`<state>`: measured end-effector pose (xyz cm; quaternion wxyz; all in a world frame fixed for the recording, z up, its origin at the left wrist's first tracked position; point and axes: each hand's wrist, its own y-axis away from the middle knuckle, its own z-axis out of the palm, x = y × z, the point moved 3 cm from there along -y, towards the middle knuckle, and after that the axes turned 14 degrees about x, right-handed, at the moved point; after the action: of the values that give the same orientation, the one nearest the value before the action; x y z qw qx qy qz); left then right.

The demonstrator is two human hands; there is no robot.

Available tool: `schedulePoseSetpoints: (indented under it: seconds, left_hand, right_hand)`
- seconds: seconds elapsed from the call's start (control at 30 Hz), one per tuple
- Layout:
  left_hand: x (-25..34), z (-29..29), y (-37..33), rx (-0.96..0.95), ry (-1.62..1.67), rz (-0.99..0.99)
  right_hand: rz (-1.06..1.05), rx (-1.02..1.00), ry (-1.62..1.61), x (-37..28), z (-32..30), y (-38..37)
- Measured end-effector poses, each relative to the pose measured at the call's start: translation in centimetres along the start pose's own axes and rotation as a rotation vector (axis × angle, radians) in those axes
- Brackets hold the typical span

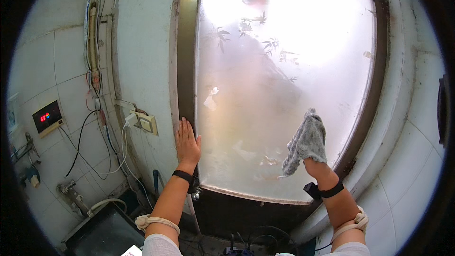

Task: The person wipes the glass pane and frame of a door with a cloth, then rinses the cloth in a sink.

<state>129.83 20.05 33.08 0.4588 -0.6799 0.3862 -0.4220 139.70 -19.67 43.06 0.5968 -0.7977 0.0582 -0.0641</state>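
My left hand lies flat on the brown frame at the left edge of a door, fingers stretched upward and nothing held. A grey, fluffy cloth covers most of my right hand and rests against the lower right part of the frosted glass panel. Under the cloth the fingers are hidden; only the base of the hand shows. Leaf patterns mark the upper glass, and scraps of torn white residue stick to it at the left and lower down. A door knob sits below my left wrist.
On the left wall hang a dark display panel, a switch and socket box with a white plug, and loose cables. A tap and a dark basin are at the lower left. White tiles line the right wall.
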Motion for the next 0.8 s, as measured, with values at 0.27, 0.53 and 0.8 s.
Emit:
schedulePoseSetpoints:
  seconds: [0.27,0.53,0.8]
  left_hand:
    - [-0.6,1.7,-1.0,-0.029,0.010,0.089]
    - [-1.3,4.5,-0.3,-0.053,0.046,0.100]
    - [-2.7,3.8,-0.6,-0.039,0.233,0.121]
  right_hand:
    - [-0.326,0.008,0.352,2.2,2.1,-9.8]
    - [-0.172,-0.107,0.645,0.3,6.6,-25.5]
    - [-0.131,-0.159,0.702,-2.6,13.9,-40.8]
